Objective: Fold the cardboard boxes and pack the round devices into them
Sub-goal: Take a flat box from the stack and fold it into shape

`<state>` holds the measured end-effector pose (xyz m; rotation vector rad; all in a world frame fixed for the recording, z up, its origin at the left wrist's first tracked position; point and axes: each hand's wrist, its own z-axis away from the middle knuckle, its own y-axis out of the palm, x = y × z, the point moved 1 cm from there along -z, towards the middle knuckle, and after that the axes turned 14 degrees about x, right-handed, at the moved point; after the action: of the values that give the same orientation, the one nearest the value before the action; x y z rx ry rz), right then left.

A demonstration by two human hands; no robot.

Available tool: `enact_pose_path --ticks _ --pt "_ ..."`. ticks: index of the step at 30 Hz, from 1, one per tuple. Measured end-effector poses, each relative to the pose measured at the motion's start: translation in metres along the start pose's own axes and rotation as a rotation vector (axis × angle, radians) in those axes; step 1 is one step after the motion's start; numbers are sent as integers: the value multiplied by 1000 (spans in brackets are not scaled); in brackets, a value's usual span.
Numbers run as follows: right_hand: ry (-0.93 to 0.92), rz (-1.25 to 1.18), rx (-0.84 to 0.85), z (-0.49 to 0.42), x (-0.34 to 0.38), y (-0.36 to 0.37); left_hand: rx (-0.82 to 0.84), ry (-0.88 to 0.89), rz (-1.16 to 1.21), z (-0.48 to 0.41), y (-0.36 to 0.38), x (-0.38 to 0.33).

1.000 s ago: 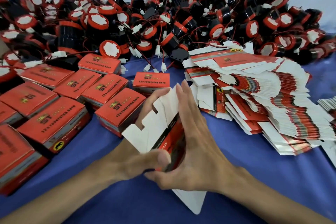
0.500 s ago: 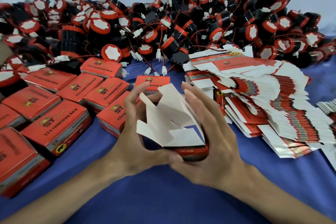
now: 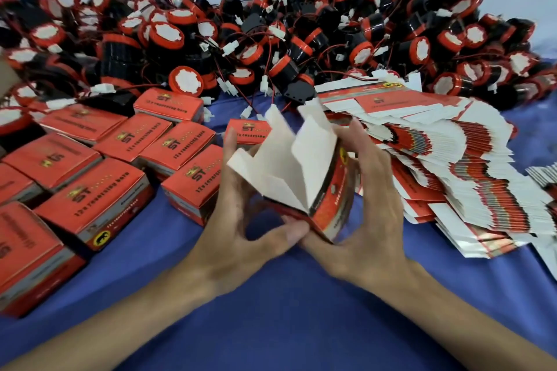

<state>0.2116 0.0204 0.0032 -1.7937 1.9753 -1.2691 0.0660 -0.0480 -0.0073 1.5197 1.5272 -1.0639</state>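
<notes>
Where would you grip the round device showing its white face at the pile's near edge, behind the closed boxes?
Grip the round device by its red rim, thumb and fingers on opposite sides, coming from above and the near side. Its white face tilts toward the camera, leaving the rim exposed, while other devices crowd behind. The left hand and right hand hold the half-folded box.
</notes>
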Motion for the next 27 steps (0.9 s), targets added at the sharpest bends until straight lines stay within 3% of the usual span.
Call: enact_pose_path --ticks 3,6,8,10,15,18,24,25,27 --pt "-5 175 -122 -12 2 12 71 -21 15 7 14 1" --pt "-128 247 -53 -5 16 18 -108 -53 107 5 13 1" --pt "-186 72 38 -4 21 13 -263 -23 108 0 1 3" --pt "-146 -156 52 -5 22 4 -317 27 145 -5 -6 -1" --pt "152 -653 74 -8 15 -1 -165 97 1 -8 -7 -13" --pt "-10 -859 122 -10 22 -3 -94 120 13 -8 -9 -17" --pt "-115 -619 -47 -7 27 -7 -13 170 -234 -1 -4 -18" --pt "-121 -598 -69 -8 26 -6 -59 109 -296 5 -5 -10" --pt "-128 -607 -87 -10 25 -6 -303 -124 -410 16 -8 2"
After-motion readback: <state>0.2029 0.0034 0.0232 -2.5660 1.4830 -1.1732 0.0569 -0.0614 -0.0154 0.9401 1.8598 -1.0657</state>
